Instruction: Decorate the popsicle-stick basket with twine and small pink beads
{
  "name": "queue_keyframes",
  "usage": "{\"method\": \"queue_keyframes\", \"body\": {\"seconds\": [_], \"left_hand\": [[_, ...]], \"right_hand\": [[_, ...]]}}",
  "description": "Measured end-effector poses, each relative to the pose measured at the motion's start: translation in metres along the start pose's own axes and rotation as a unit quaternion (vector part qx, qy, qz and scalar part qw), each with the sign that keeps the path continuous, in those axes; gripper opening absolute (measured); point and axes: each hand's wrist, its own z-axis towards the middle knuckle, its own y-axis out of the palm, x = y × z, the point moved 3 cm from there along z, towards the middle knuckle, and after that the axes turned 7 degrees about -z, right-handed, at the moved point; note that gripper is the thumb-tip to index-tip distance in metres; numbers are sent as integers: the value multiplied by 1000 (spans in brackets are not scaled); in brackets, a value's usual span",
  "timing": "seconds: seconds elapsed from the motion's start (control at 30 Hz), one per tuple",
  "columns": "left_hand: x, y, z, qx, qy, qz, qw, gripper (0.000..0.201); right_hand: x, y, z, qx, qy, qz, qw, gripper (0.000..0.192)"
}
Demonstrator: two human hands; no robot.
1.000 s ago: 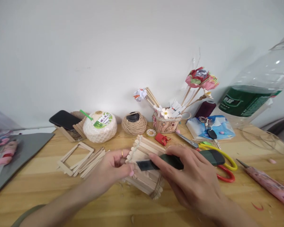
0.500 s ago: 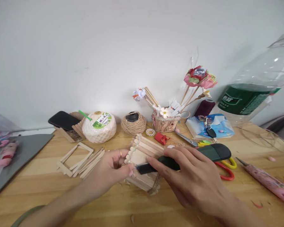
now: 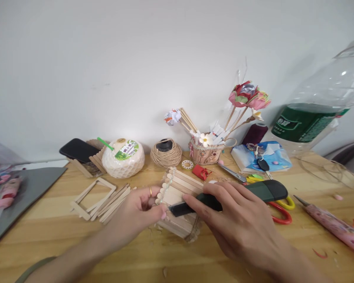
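A small box built of wooden craft sticks (image 3: 181, 189) stands on the wooden table (image 3: 56, 232) in front of me. My left hand (image 3: 135, 214), a ring on one finger, grips its left side. My right hand (image 3: 238, 224) is closed around a dark green utility knife (image 3: 265, 190), whose black front end rests on the top of the stick box beside my left thumb. Wood shavings lie on the table under the box.
Loose craft sticks and a stick frame (image 3: 98, 196) lie to the left. Behind are a phone (image 3: 78, 149), a white coconut drink (image 3: 124, 158), a twine ball (image 3: 166, 153), a small basket of paper flowers (image 3: 208, 153), scissors (image 3: 280, 210), a big plastic bottle (image 3: 318, 114) and a pink glue gun (image 3: 333, 226).
The knife's rear end has risen and swung up to the right, and its front end has slid slightly left along the box top. My left hand has stayed on the box.
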Motion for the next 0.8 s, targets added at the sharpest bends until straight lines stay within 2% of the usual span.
{"method": "queue_keyframes", "body": {"seconds": [0.43, 0.8], "left_hand": [[-5, -2, 1, 30, 26, -18, 999, 13], [-10, -2, 0, 33, 42, -23, 998, 15]], "right_hand": [[-3, 6, -3, 11, 7, -43, 999, 40], [-5, 10, -6, 16, 8, -63, 998, 42]]}}
